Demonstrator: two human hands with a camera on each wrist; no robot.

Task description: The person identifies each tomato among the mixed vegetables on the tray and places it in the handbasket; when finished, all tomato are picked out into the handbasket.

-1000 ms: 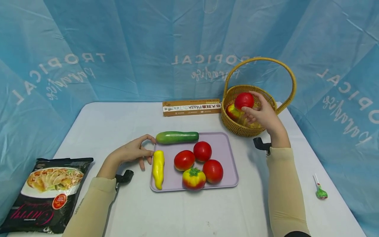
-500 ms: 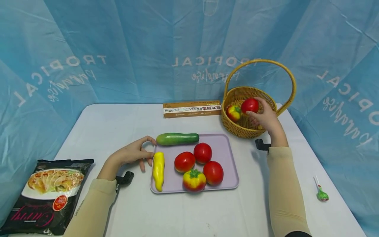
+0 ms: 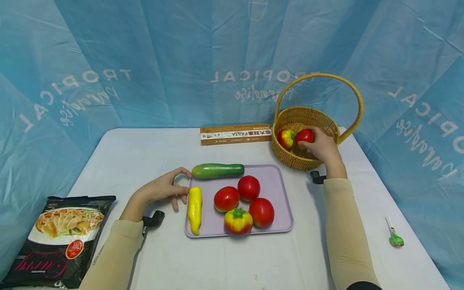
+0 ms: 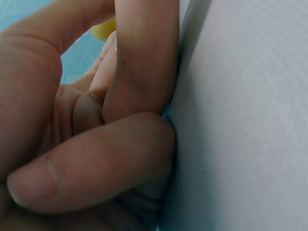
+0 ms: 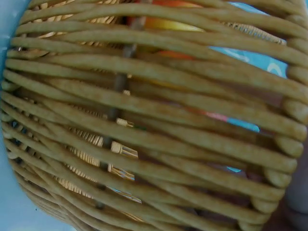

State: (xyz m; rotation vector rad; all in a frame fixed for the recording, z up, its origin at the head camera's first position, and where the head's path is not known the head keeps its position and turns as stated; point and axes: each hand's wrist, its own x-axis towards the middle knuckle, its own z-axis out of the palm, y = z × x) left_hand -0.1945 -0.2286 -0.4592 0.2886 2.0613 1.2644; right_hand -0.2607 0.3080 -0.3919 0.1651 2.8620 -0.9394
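A: What was in the right grip (image 3: 324, 149)?

B: A red tomato (image 3: 304, 137), pinched between thumb and fingers, low inside the basket (image 3: 290, 159).

A: And the left grip (image 3: 163, 187)?

B: Nothing that I could see. Its fingers bent loosely by the edge of the tray (image 3: 277, 193), near the pepper (image 3: 195, 210) and cucumber (image 3: 217, 170). I couldn't tell if it touched the pepper.

A: What could have gone wrong?

B: The tomato looked smooth and round, so it might have slipped if squeezed badly, or rolled if dropped too soon. It might also have bumped the red and yellow fruit (image 3: 285, 138) just beside it. I guess the handle (image 3: 319, 75) could have caught the right sleeve (image 3: 349, 225) and tipped the basket, too.

A: How did things look?

B: The basket was woven and bumpy, with little gaps. The tray was flat and pale purple, with round corners. The pepper was long and yellow, and three more tomatoes (image 3: 249, 188) looked shiny, like plastic. The table (image 3: 224, 266) was white.
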